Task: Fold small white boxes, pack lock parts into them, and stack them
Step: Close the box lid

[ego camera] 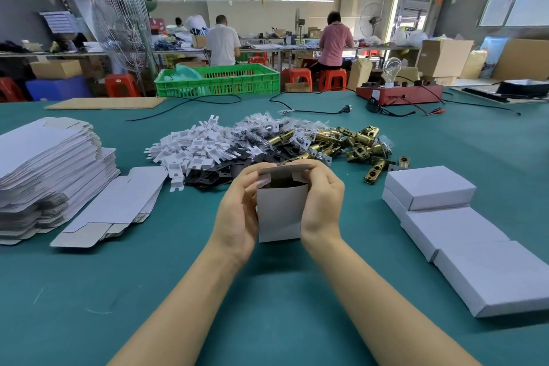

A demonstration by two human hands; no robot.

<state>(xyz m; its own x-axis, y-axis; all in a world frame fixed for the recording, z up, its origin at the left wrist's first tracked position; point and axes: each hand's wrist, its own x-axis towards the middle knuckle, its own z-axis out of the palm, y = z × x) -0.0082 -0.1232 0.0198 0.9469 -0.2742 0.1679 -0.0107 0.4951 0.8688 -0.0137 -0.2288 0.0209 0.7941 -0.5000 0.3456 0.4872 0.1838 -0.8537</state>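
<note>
A small white box (280,211) is being held upright above the green desk (267,306), its top flap being bent over.

The box is being grasped from both sides, the left hand (237,217) and the right hand (322,205) curled round its walls with fingertips at the open flap. Thin card of this kind is judged light and easily creased, so the folded edges are best gripped. Beyond, finished boxes (427,190), flat blanks (47,169) and piled lock parts (297,142) are lying.
</note>
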